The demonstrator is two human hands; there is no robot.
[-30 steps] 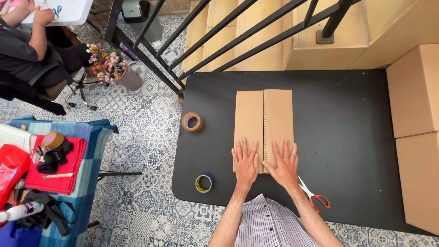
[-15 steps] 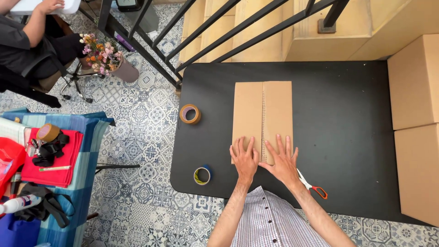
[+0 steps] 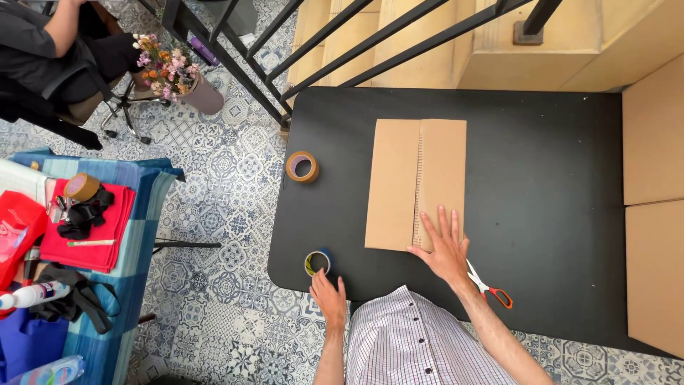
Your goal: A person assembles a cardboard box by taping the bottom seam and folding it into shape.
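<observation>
Fingers (image 3: 443,227) of the right hand (image 3: 447,249) lie spread wide and flat on the near right corner of the flattened brown cardboard box (image 3: 415,184), holding nothing. That box, a tall rectangle with a seam down its middle, lies flat at the centre of the black rectangular table (image 3: 541,178) and serves as the landmark below.

Left hand (image 3: 328,298): open, fingers loosely together, at the table's near edge to the left of the box, just short of the small dark tape roll (image 3: 318,262) with a yellow-green inner ring; contact cannot be told.

Tape rolls on the table: two. The second, a brown tape roll (image 3: 302,167), lies left of the box, level with its middle.

Scissors: one pair, the orange-handled scissors (image 3: 489,287), lying just right of the right wrist, off the box's near right corner.

Further cartons: two plain brown cardboard boxes (image 3: 653,207), one beyond the other, along the table's right edge, well apart from the central box.

Far to the left stands a blue-covered side table (image 3: 139,235) bearing a red folded cloth (image 3: 92,228).
</observation>
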